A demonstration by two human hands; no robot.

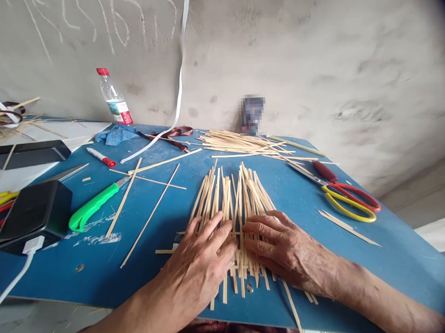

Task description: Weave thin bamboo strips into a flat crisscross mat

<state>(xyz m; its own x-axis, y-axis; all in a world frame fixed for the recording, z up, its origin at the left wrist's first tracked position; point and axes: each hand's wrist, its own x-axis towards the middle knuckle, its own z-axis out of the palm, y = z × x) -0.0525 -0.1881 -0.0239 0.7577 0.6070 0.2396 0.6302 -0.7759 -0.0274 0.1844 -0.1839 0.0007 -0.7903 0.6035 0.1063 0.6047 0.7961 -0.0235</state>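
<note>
Setting: small handicraft workshop, plainly utilitarian. Evidence: a scuffed blue board workbench (365,258) lies beneath the left hand (197,262) and right hand (286,247); pale flat bamboo strips (239,143) are heaped ahead of both hands. Right of the right hand: steel scissors with red and yellow loop handles (343,197). Left of the left hand: a bright green utility knife (94,207). Beyond the bench, past both hands: a rough grey plaster wall (314,57), unpainted and scratched with whitish marks.
</note>
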